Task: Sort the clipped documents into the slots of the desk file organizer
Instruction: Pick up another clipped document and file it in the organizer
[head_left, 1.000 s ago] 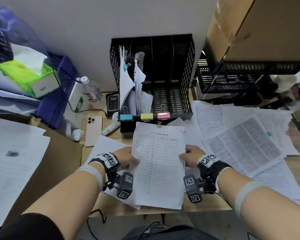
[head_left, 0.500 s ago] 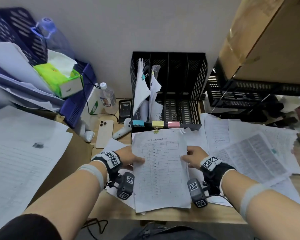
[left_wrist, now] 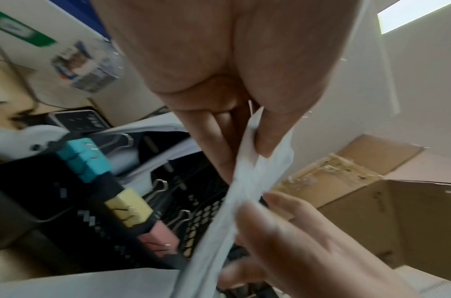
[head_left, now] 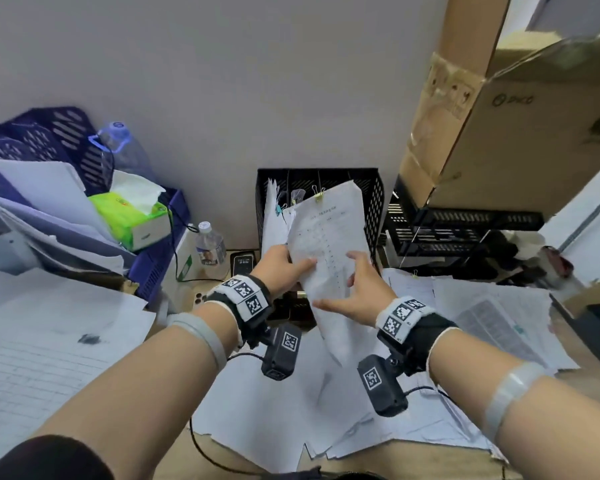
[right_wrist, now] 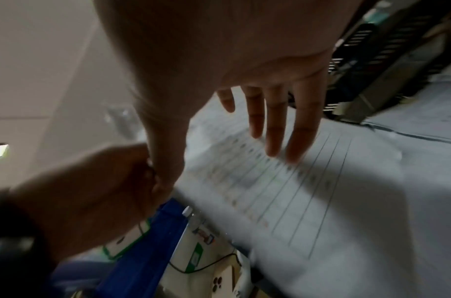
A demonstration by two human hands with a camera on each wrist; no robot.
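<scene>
Paper fills the middle of the head view: a clipped document [head_left: 326,251], a printed table on white sheets with a yellow binder clip [head_left: 318,195] at its top edge, is held up in the air, tilted, in front of the black mesh file organizer [head_left: 374,202] that stands against the wall. The left hand [head_left: 281,268] pinches the document's left edge, thumb on the front and fingers behind; the left wrist view shows the sheets [left_wrist: 247,181] squeezed between thumb and curled fingers. The right hand [head_left: 357,289] lies against the front of the page with its fingers [right_wrist: 275,121] straight and spread, grasping nothing. Other clipped papers [head_left: 272,216] already stand in the organizer's left slots. Along the organizer's front rail sit a teal clip [left_wrist: 84,159], a yellow one [left_wrist: 128,207] and a pink one [left_wrist: 158,242], side by side. Loose sheets [head_left: 492,313] cover the desk to the right and beneath the arms. To the left are a blue basket [head_left: 160,251], a green tissue box [head_left: 129,216], a water bottle [head_left: 208,247] and a small black device [head_left: 242,263]. A cardboard box [head_left: 499,133] hangs over the upper right, above a black tray rack [head_left: 465,230].
</scene>
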